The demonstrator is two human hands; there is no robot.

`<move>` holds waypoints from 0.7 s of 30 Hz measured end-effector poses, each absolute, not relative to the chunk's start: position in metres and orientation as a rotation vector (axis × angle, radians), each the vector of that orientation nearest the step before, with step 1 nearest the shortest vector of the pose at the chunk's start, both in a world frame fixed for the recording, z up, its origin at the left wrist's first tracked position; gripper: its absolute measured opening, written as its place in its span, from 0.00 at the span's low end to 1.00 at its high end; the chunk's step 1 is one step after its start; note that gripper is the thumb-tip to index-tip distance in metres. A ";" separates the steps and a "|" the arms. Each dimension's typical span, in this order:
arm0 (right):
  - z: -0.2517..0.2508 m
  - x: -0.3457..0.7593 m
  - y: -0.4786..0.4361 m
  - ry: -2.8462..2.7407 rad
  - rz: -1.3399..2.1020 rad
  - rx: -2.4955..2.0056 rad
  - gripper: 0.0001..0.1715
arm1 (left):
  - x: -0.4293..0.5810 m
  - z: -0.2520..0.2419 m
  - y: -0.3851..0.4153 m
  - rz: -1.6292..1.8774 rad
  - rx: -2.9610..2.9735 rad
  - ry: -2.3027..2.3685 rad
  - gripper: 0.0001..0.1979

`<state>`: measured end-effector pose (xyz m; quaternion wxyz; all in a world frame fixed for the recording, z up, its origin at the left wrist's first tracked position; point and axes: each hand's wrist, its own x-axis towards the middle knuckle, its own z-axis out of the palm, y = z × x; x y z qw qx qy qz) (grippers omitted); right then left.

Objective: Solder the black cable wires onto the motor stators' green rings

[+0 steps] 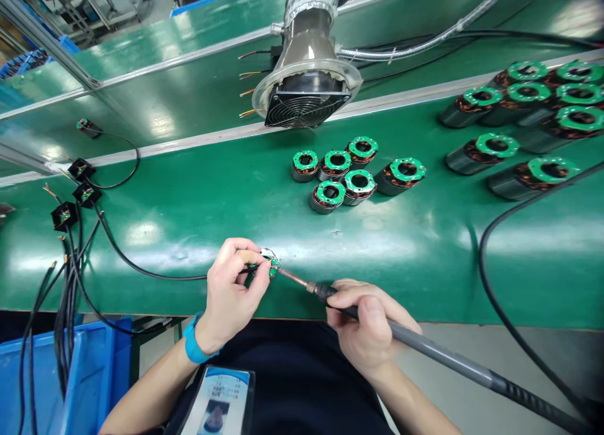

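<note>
Small green circuit board (268,262) pinched closed in left hand (231,296), just above the bench; soldering iron (415,333) gripped in right hand (368,328), tip at the board's edge. Green bench mat (189,233) beyond carries wound motor stators (342,177); extraction fan (306,101) behind them.

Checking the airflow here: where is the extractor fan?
The extractor fan is at top centre of the head view, on the upper bench level, just beyond the cluster of small green-ringed stators, with a silver hose running off to its right.
</note>
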<state>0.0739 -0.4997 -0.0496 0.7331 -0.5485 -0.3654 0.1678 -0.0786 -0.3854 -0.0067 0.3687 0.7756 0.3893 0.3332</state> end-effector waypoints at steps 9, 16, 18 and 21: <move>-0.051 0.076 -0.503 -0.800 0.429 -1.277 0.22 | -0.079 -0.009 -0.388 0.868 1.983 1.016 0.03; -0.045 0.075 -0.496 -0.675 0.410 -1.185 0.21 | -0.079 -0.006 -0.386 0.848 1.992 1.009 0.03; -0.043 0.075 -0.494 -0.619 0.411 -1.193 0.20 | -0.079 -0.005 -0.385 0.836 2.000 1.013 0.04; -0.042 0.076 -0.493 -0.594 0.403 -1.223 0.21 | -0.079 -0.004 -0.384 0.813 2.000 1.026 0.05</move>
